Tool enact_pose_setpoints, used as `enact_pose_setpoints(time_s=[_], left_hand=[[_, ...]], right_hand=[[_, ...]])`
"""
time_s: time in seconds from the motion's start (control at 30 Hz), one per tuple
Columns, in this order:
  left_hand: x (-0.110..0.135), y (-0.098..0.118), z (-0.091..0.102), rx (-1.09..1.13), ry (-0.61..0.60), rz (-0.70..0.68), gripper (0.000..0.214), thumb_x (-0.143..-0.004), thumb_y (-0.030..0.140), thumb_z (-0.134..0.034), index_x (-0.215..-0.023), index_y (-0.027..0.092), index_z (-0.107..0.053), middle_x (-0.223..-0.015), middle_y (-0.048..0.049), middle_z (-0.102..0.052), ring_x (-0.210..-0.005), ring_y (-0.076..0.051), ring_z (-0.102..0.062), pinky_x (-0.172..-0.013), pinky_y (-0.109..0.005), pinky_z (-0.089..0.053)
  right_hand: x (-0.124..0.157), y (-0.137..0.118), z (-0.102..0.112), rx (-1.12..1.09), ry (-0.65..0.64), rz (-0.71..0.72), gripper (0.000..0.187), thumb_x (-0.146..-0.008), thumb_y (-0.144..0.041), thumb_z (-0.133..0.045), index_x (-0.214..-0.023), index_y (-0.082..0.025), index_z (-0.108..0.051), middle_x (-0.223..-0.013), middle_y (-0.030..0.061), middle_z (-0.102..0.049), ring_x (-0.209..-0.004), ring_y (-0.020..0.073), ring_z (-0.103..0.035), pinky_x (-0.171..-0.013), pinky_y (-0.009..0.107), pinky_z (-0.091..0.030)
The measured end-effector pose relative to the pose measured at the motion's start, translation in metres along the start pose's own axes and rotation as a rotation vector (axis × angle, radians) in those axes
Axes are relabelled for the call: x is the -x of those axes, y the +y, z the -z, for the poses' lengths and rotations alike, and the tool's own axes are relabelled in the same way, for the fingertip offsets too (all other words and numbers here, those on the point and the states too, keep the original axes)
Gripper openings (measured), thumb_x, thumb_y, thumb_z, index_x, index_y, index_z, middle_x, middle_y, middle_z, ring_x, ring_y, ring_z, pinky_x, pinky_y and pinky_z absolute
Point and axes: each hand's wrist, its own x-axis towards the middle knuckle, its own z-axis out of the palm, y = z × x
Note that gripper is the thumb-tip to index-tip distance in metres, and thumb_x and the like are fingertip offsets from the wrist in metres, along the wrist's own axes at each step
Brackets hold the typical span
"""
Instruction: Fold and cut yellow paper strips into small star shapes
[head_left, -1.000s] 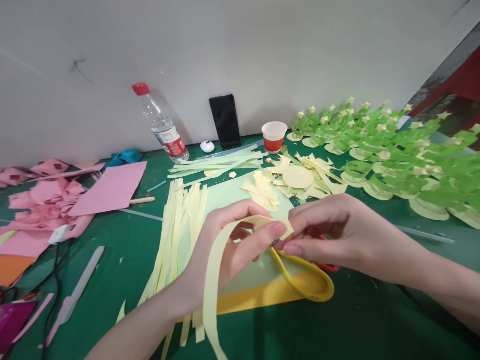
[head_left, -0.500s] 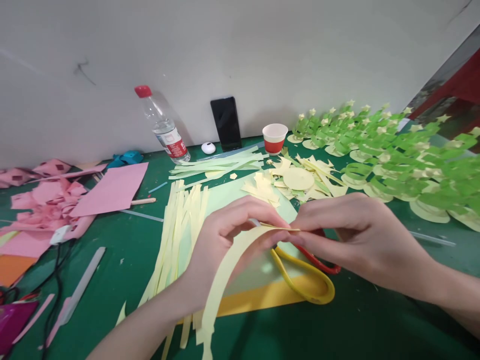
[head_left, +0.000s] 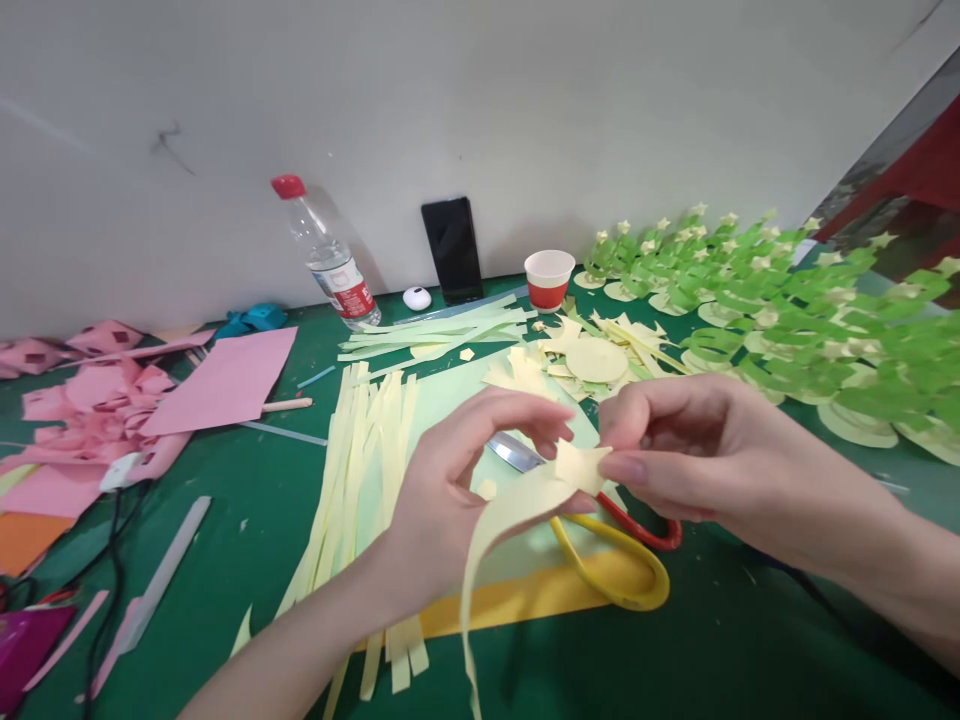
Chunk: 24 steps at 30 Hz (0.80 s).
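Note:
A long pale yellow paper strip [head_left: 504, 520] curves down from my hands toward the near edge of the view. Its upper end meets a pale yellow star-shaped piece of paper [head_left: 581, 462]; whether the two are joined I cannot tell. My left hand [head_left: 465, 480] curls around the strip with its index finger lifted off the paper. Thumb and index finger of my right hand [head_left: 690, 455] pinch the star's right point. Beneath both hands lie scissors with a yellow and a red handle [head_left: 637, 575], their blades partly hidden by my left hand.
Pale yellow strips [head_left: 341, 480] lie left of my hands, green strips [head_left: 442, 330] behind. Green paper ornaments topped with stars [head_left: 825, 300] crowd the right. A bottle [head_left: 341, 270], phone [head_left: 453, 250] and cup [head_left: 550, 280] stand by the wall. Pink paper [head_left: 225, 380] lies left.
The paper's end has turned toward the camera, so the star shape shows. My left fingers have loosened and lifted, and the strip's hanging part has swung right.

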Motion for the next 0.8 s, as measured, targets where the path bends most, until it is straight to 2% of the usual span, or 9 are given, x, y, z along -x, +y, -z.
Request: enact_pose_setpoints(time_s=[0.07, 0.13, 0.23, 0.33, 0.47, 0.53, 0.63, 0.8], left_hand=[[0.0, 0.001, -0.003, 0.035, -0.011, 0.047, 0.016, -0.068, 0.022, -0.075, -0.079, 0.02, -0.063, -0.078, -0.0016, -0.065, -0.072, -0.017, -0.059, -0.067, -0.027, -0.05], [0.002, 0.002, -0.006, 0.066, 0.023, 0.036, 0.013, -0.07, 0.02, -0.073, -0.076, 0.02, -0.061, -0.076, -0.0005, -0.064, -0.072, -0.016, -0.059, -0.068, -0.025, -0.049], [0.004, 0.003, -0.009, 0.089, 0.114, 0.052, 0.008, -0.074, 0.015, -0.068, -0.072, 0.021, -0.062, -0.073, 0.0007, -0.064, -0.07, -0.014, -0.059, -0.066, -0.024, -0.049], [0.003, 0.004, -0.01, 0.137, 0.148, 0.124, 0.012, -0.073, 0.01, -0.065, -0.068, 0.022, -0.064, -0.07, 0.0019, -0.065, -0.066, -0.013, -0.059, -0.06, -0.024, -0.048], [-0.001, 0.008, -0.009, 0.163, 0.127, 0.212, 0.011, -0.068, 0.01, -0.068, -0.064, 0.02, -0.066, -0.066, 0.001, -0.066, -0.062, -0.014, -0.06, -0.057, -0.024, -0.049], [-0.003, 0.009, -0.008, 0.15, 0.132, 0.201, 0.011, -0.067, 0.01, -0.069, -0.062, 0.02, -0.066, -0.064, 0.0007, -0.067, -0.061, -0.014, -0.06, -0.055, -0.024, -0.049], [-0.003, 0.01, -0.006, 0.153, 0.137, 0.166, 0.012, -0.066, 0.01, -0.07, -0.062, 0.02, -0.069, -0.065, 0.0009, -0.069, -0.061, -0.014, -0.061, -0.056, -0.023, -0.049], [0.001, 0.009, -0.007, 0.158, 0.135, 0.169, 0.018, -0.069, 0.006, -0.068, -0.068, 0.023, -0.072, -0.069, 0.0009, -0.07, -0.063, -0.013, -0.061, -0.058, -0.023, -0.049]], right_hand=[[0.002, 0.001, -0.002, 0.011, 0.042, 0.053, 0.02, -0.067, -0.015, -0.072, -0.055, -0.017, -0.055, -0.046, -0.0077, -0.044, -0.039, 0.0035, -0.038, -0.036, 0.015, -0.032], [0.003, 0.003, -0.005, 0.037, 0.08, 0.106, 0.019, -0.068, -0.016, -0.071, -0.057, -0.017, -0.056, -0.05, -0.0067, -0.047, -0.041, 0.0039, -0.039, -0.037, 0.015, -0.035], [0.003, 0.004, -0.008, 0.11, 0.11, 0.169, 0.018, -0.069, -0.021, -0.068, -0.058, -0.017, -0.055, -0.053, -0.0045, -0.049, -0.042, 0.005, -0.04, -0.035, 0.016, -0.034], [0.002, 0.004, -0.01, 0.281, 0.133, 0.221, 0.015, -0.072, -0.022, -0.063, -0.06, -0.017, -0.056, -0.052, -0.0029, -0.05, -0.043, 0.0067, -0.041, -0.036, 0.018, -0.033], [0.003, 0.006, -0.008, 0.53, 0.084, 0.314, 0.017, -0.077, -0.016, -0.051, -0.06, -0.017, -0.053, -0.052, -0.0014, -0.052, -0.047, 0.0078, -0.044, -0.042, 0.018, -0.035], [0.003, 0.008, -0.007, 0.583, 0.06, 0.367, 0.021, -0.08, -0.016, -0.048, -0.059, -0.017, -0.051, -0.051, -0.002, -0.05, -0.047, 0.0075, -0.041, -0.043, 0.019, -0.033], [0.003, 0.011, -0.005, 0.595, 0.048, 0.417, 0.024, -0.082, -0.018, -0.047, -0.059, -0.017, -0.049, -0.052, -0.0023, -0.047, -0.047, 0.0076, -0.038, -0.042, 0.02, -0.029], [0.002, 0.009, -0.004, 0.541, -0.017, 0.35, 0.025, -0.08, -0.013, -0.044, -0.055, -0.018, -0.043, -0.051, -0.0042, -0.04, -0.046, 0.0067, -0.035, -0.041, 0.018, -0.028]])
